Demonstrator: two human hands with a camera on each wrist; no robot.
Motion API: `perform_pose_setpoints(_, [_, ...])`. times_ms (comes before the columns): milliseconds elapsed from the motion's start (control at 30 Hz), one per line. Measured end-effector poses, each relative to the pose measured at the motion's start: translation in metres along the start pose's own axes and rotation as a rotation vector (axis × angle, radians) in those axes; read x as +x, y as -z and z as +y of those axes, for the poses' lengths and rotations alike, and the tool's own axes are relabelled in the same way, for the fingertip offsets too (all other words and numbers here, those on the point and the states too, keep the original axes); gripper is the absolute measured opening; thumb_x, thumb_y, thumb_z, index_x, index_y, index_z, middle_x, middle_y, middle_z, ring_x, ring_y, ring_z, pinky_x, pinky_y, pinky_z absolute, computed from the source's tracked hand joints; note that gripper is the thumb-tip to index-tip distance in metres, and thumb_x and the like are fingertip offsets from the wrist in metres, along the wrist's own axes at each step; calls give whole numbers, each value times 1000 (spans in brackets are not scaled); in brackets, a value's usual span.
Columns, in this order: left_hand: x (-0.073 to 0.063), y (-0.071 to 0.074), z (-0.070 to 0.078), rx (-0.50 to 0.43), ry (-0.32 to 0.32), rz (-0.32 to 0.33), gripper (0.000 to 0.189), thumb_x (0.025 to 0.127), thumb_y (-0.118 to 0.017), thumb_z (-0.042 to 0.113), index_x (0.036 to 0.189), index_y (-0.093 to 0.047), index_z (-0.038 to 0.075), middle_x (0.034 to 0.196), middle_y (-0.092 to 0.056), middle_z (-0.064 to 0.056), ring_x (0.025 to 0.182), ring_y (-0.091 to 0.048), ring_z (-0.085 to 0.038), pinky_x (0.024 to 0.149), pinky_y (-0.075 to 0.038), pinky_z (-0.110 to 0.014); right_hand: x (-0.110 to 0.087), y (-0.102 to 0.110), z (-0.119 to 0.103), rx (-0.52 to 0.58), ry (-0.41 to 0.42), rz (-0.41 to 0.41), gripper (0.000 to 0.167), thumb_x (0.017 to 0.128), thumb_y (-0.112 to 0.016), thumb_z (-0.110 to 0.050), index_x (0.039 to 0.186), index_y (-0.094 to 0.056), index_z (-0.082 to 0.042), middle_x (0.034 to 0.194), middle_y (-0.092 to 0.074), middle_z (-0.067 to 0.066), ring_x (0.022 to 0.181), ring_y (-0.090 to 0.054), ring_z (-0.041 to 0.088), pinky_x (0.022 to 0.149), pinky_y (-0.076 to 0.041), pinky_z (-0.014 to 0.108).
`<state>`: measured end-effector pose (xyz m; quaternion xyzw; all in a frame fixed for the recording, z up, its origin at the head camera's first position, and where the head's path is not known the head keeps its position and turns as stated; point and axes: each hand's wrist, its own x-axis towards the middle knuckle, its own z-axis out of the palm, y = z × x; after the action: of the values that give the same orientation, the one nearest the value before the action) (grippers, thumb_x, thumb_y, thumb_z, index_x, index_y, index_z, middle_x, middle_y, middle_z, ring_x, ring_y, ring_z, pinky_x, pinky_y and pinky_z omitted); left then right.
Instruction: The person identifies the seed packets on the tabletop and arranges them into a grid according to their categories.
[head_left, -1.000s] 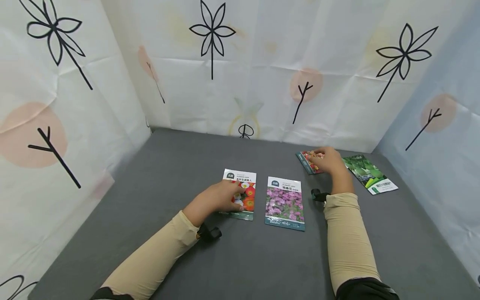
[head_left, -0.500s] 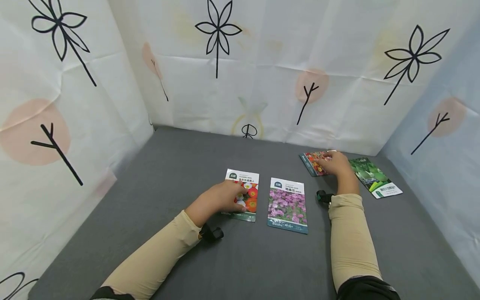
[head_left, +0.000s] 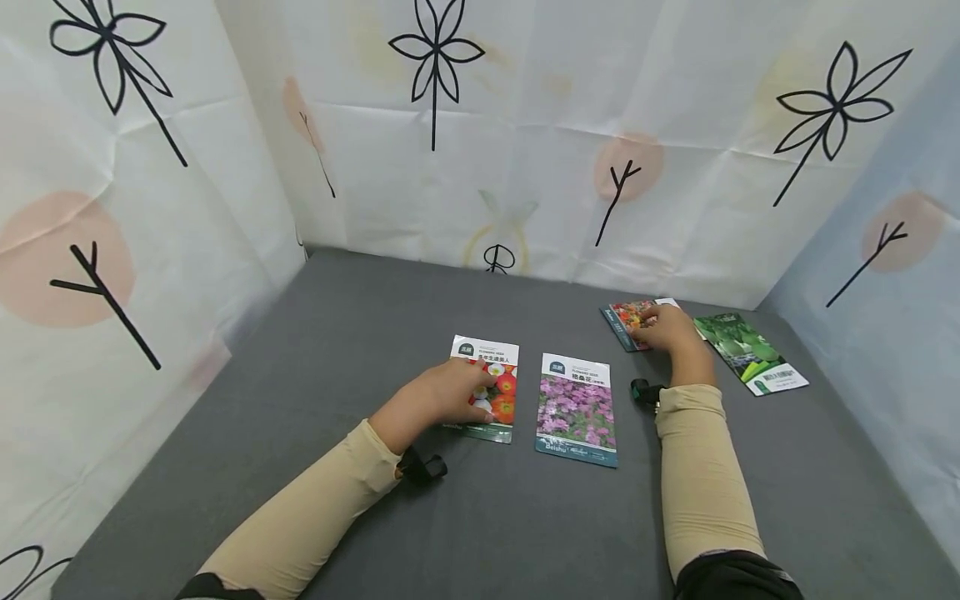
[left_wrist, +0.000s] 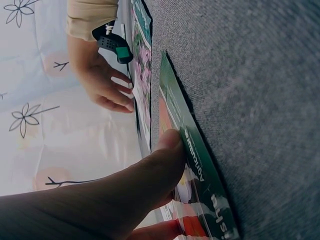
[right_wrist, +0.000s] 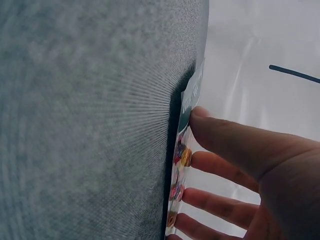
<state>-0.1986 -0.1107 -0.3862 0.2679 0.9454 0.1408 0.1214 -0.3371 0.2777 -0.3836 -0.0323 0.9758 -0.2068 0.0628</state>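
In the head view my left hand (head_left: 444,395) rests on a seed packet with red and orange flowers (head_left: 504,385), which lies on the grey table. The left wrist view shows its thumb (left_wrist: 171,142) pressing the packet's face near the green end. A packet of pink-purple flowers (head_left: 575,408) lies untouched between my hands. At the back right, my right hand (head_left: 670,329) touches a packet of mixed colourful flowers (head_left: 624,320), partly hiding it. Its thumb and spread fingers lie on that packet's face in the right wrist view (right_wrist: 183,150).
A green packet with a white barcode end (head_left: 752,352) lies just right of my right hand. White cloth walls with drawn flowers (head_left: 517,167) enclose the grey table (head_left: 360,308) at the back and both sides.
My right hand has slid slightly right across the mixed-flower packet, and a white end of that packet now shows behind it. The left hand keeps its place; the head view has shifted a little.
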Motion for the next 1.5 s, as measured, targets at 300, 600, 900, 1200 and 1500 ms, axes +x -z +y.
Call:
perform_pose_setpoints(300, [-3, 5, 5, -4, -12, 7, 51, 93, -83, 33, 138, -70, 12, 158, -55, -20, 124, -66, -30, 102, -56, -49, -4, 6, -3, -14, -10, -50, 59, 103, -67, -28, 146, -54, 10, 146, -50, 40, 123, -55, 53, 98, -49, 63])
perform_pose_setpoints(600, [-2, 6, 7, 2, -21, 0, 53, 94, -83, 34, 140, -69, 11, 158, -54, -21, 126, -66, -31, 105, -55, -48, -11, 13, -7, 8, -31, -92, 59, 104, -66, -24, 150, -52, 10, 153, -47, 39, 127, -54, 51, 102, -49, 63])
perform_pose_setpoints(900, [1, 0, 5, 12, -30, 2, 54, 94, -83, 36, 141, -69, 12, 151, -61, -18, 123, -67, -30, 104, -55, -47, -14, 16, -12, -3, -53, -138, 57, 103, -68, -21, 148, -54, 10, 147, -54, 37, 125, -58, 50, 105, -49, 62])
perform_pose_setpoints(1200, [-1, 1, 6, 22, 22, -14, 60, 94, -83, 39, 145, -66, 13, 149, -62, -13, 127, -64, -29, 108, -54, -48, -11, 16, -21, -49, -28, -163, 55, 100, -71, -19, 144, -58, 11, 145, -55, 38, 128, -55, 53, 107, -48, 63])
perform_pose_setpoints(1500, [-2, 3, 6, 7, 56, -29, 62, 94, -82, 38, 148, -64, 13, 163, -50, -17, 139, -59, -31, 111, -52, -49, -9, 13, -27, -74, 17, -172, 54, 100, -72, -20, 145, -59, 8, 151, -52, 35, 137, -51, 53, 112, -46, 63])
